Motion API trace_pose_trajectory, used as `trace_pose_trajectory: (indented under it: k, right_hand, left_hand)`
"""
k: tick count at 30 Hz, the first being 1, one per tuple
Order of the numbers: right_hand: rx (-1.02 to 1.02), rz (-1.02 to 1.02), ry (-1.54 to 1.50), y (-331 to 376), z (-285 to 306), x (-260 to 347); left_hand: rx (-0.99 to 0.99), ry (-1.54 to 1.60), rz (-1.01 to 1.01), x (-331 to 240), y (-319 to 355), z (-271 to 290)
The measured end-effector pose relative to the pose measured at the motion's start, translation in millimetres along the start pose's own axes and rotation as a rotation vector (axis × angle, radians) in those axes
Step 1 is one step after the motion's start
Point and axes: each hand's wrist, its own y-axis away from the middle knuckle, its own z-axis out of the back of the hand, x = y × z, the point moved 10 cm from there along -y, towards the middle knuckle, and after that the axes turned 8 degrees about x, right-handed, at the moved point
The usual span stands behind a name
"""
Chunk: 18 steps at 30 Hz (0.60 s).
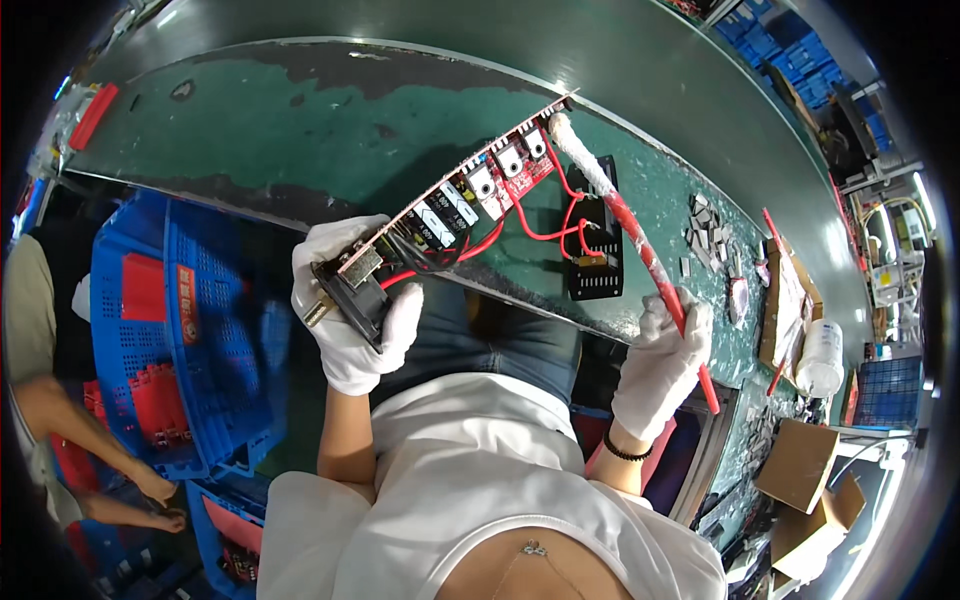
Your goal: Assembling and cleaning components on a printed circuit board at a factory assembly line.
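The white-gloved left hand (350,310) gripped the near end of a long red circuit board (455,205) with black-and-white components, held tilted above the near edge of the worn green workbench (280,110). The white-gloved right hand (660,365) held a red-handled brush (625,225), its white bristles touching the board's far end. A black vented housing (595,245), joined by red wires, lay on the bench near that edge.

At the left stand blue crates (150,330); at the right, on the green counter (300,130), lie cardboard boxes (800,465) and a white bottle (822,357).
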Motion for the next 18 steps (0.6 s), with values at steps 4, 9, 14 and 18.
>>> trace_pose_trajectory:
  k: [4,9,14,18]
  right_hand:
    - [0.07,-0.035,0.13,2,0,4]
    - [0.105,0.055,0.098,-3,1,10]
    - [0.069,0.015,0.15,-5,-8,6]
    - [-0.041,0.057,0.203,-4,4,21]
  left_hand:
    - [-0.011,0.005,0.014,3,1,1]
    - [-0.007,-0.01,-0.013,2,1,1]
    - [-0.019,0.013,0.003,3,1,0]
    - [-0.019,-0.009,-0.011,2,2,1]
